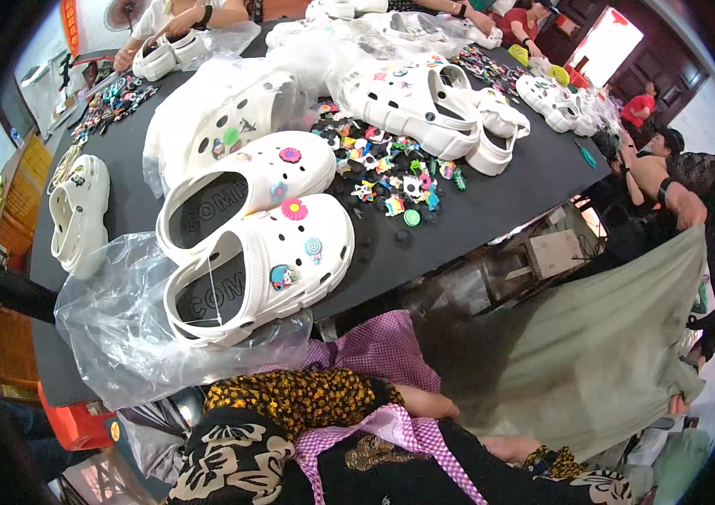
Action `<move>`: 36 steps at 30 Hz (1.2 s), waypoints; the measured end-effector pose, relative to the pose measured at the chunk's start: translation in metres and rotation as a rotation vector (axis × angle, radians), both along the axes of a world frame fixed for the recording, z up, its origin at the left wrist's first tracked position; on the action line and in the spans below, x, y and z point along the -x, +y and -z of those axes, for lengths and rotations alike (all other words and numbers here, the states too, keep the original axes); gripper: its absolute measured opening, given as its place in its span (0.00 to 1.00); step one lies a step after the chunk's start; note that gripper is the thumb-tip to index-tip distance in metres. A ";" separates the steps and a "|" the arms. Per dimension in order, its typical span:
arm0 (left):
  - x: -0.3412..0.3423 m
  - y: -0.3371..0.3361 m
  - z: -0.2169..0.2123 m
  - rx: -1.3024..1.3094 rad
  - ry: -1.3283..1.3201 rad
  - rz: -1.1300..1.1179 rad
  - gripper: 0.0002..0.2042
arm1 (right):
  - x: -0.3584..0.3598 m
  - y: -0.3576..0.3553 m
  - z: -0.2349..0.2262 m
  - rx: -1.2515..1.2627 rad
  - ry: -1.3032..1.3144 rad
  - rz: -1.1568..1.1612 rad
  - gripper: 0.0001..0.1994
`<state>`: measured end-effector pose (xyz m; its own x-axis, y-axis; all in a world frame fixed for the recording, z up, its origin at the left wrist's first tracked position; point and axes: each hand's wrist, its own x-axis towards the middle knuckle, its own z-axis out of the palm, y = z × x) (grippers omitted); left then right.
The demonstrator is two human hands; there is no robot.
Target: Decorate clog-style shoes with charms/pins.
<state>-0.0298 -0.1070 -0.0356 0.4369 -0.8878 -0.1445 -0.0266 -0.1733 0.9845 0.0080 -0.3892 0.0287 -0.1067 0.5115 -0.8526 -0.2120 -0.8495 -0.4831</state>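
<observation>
My left hand (435,403) reaches rightward from a yellow-and-black flowered sleeve, below the table's near edge. My right hand (509,447) comes from the lower right, just below it. Both lie beside the near edge of a large grey-green cloth (602,337); their fingers do not show clearly, so what they hold is hidden. On the table, a white clog (324,290) with flower and candy charms stands on a clear plastic bag (109,328). Its mate (311,160) stands just behind. A person's hand (688,209) at the right grips the cloth's upper corner.
The black table (475,227) carries a pile of colourful shoe charms (408,172), more white clogs (408,105), and a bagged pair (231,118). A single clog (80,215) stands at the left. Other people work along the far side. A red stool (71,421) stands lower left.
</observation>
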 end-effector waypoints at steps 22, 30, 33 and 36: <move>0.015 -0.005 0.025 0.203 -0.351 -0.150 0.14 | 0.013 -0.002 -0.012 -0.083 -0.127 -0.002 0.15; 0.022 -0.022 0.045 0.567 -0.545 -0.429 0.10 | 0.015 -0.007 -0.003 0.232 0.079 0.173 0.14; 0.005 -0.033 0.037 -0.148 -0.117 0.052 0.19 | 0.026 0.038 -0.047 -0.089 -0.247 -0.056 0.13; 0.011 -0.018 0.002 -0.172 0.108 -0.134 0.22 | 0.033 0.026 -0.030 -0.157 -0.333 -0.080 0.13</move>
